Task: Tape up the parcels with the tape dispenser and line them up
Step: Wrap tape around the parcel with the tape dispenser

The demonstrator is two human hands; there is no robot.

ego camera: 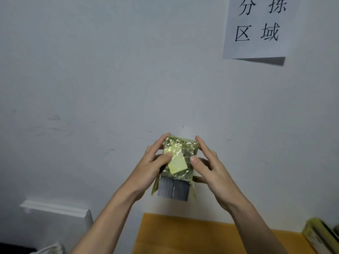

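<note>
Yellowish crinkled tape covers a small grey parcel (177,165) held up in front of a white wall, above an orange table (183,235). The left hand (153,163) and right hand (208,166) grip its sides, thumbs pressing the taped face. This looks like smoothing the tape; next it likely needs setting down in line.

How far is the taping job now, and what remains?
Done: the parcel already wears yellowish tape on its top. In hand: left hand and right hand grip it above the orange table. Left: its grey near end looks bare; then line it up, perhaps by the taped parcel at the table's right edge.
</note>
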